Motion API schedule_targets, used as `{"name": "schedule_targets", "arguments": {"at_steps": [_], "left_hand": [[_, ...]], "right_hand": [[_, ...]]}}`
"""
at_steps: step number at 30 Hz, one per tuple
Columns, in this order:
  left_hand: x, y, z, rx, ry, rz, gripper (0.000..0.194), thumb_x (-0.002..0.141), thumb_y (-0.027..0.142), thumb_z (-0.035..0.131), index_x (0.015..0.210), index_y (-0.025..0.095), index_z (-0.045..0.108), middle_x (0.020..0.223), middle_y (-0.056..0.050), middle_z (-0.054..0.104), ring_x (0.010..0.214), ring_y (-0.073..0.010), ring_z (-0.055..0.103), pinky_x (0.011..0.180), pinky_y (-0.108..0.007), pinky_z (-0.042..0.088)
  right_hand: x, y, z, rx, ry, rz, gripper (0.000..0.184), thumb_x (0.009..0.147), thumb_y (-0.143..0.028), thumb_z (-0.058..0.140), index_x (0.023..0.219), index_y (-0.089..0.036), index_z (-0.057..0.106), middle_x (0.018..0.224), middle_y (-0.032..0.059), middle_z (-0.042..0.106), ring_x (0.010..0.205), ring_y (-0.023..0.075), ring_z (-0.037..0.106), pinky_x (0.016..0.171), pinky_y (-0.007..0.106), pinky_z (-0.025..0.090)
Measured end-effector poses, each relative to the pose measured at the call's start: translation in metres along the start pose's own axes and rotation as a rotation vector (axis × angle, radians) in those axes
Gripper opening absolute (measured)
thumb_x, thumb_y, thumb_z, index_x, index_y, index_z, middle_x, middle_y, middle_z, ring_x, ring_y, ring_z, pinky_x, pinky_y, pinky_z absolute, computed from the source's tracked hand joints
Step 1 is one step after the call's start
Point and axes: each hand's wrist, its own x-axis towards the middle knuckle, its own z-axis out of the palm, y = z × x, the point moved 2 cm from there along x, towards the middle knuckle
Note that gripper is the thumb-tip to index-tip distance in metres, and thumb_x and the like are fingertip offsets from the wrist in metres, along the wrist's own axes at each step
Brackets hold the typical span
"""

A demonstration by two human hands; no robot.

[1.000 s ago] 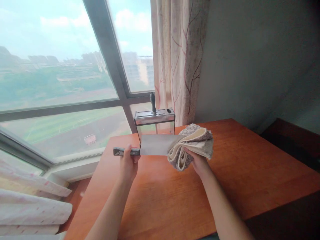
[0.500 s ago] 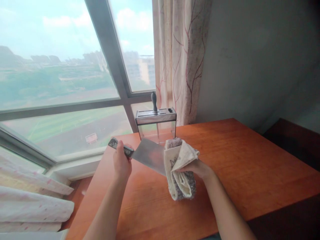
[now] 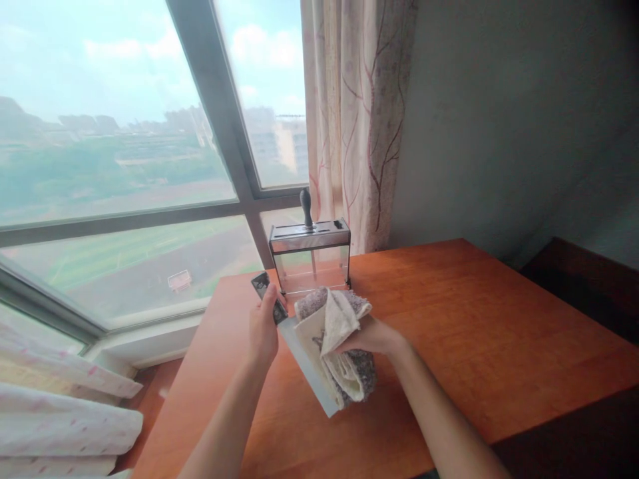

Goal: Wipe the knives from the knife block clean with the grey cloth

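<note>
My left hand [image 3: 263, 326] is closed around the dark patterned handle of a cleaver [image 3: 308, 369], whose broad steel blade slants down to the right. A folded towel [image 3: 332, 346], cream on one side and fuzzy grey-brown on the other, lies against the blade and hides much of it. Gripping this towel from the right is my right hand [image 3: 372, 336], its fingertips partly covered by a folded-over flap. Both things are held above the wooden table [image 3: 424, 313].
A clear-sided knife block [image 3: 312, 249] with a metal top stands at the table's far edge, one dark handle sticking up from its slot. Behind it are a large window [image 3: 120, 120] and a patterned curtain [image 3: 357, 120]. A grey wall [image 3: 499, 120] is on the right.
My left hand has moved right and tipped the cleaver more steeply. The towel has shifted left and now covers more of the blade. Both hands keep their hold.
</note>
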Motion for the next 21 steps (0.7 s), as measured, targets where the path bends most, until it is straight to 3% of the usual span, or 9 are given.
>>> {"name": "schedule_targets", "arguments": {"at_steps": [3,6,9,14,21], "left_hand": [[-0.004,-0.002,0.008,-0.062,0.009,-0.045,0.044,0.081,0.051,0.054,0.053,0.017,0.055,0.049,0.002,0.049,0.048,-0.0108,0.045,0.05,-0.023,0.035],[-0.009,-0.003,0.014,-0.13,0.026,-0.125,0.04,0.078,0.053,0.057,0.07,0.015,0.068,0.063,-0.003,0.065,0.058,-0.0161,0.058,0.058,-0.026,0.043],[-0.012,-0.002,0.014,-0.16,0.063,-0.158,0.044,0.075,0.054,0.06,0.081,0.012,0.071,0.076,-0.007,0.071,0.07,-0.0216,0.064,0.063,-0.029,0.047],[-0.004,-0.002,0.001,-0.089,0.134,-0.047,0.046,0.08,0.054,0.054,0.054,0.016,0.058,0.049,0.001,0.056,0.048,-0.0118,0.051,0.049,-0.023,0.038],[0.016,-0.005,-0.025,-0.232,0.392,0.06,0.043,0.08,0.053,0.053,0.055,0.018,0.048,0.05,0.003,0.049,0.046,-0.0096,0.044,0.047,-0.021,0.035]], "right_hand": [[0.014,-0.015,0.006,-0.109,-0.129,-0.051,0.063,0.052,-0.02,0.083,0.112,-0.02,0.065,0.121,0.0037,0.063,0.114,0.0267,0.055,0.107,0.04,0.036],[0.025,-0.026,0.01,-0.173,-0.128,-0.1,0.064,0.057,-0.019,0.08,0.118,-0.019,0.061,0.125,0.0053,0.06,0.116,0.0258,0.054,0.108,0.04,0.034],[0.029,-0.028,0.016,-0.198,-0.113,-0.159,0.067,0.059,-0.017,0.077,0.123,-0.02,0.057,0.129,0.0071,0.057,0.121,0.0255,0.05,0.109,0.042,0.031],[0.019,-0.015,0.021,-0.123,-0.137,-0.106,0.063,0.059,-0.018,0.078,0.119,-0.019,0.059,0.124,0.0075,0.061,0.116,0.0249,0.054,0.107,0.04,0.034],[0.002,0.006,0.001,-0.124,-0.2,0.028,0.056,0.054,-0.025,0.081,0.108,-0.023,0.067,0.112,0.0019,0.067,0.106,0.0237,0.06,0.1,0.037,0.042]]}}
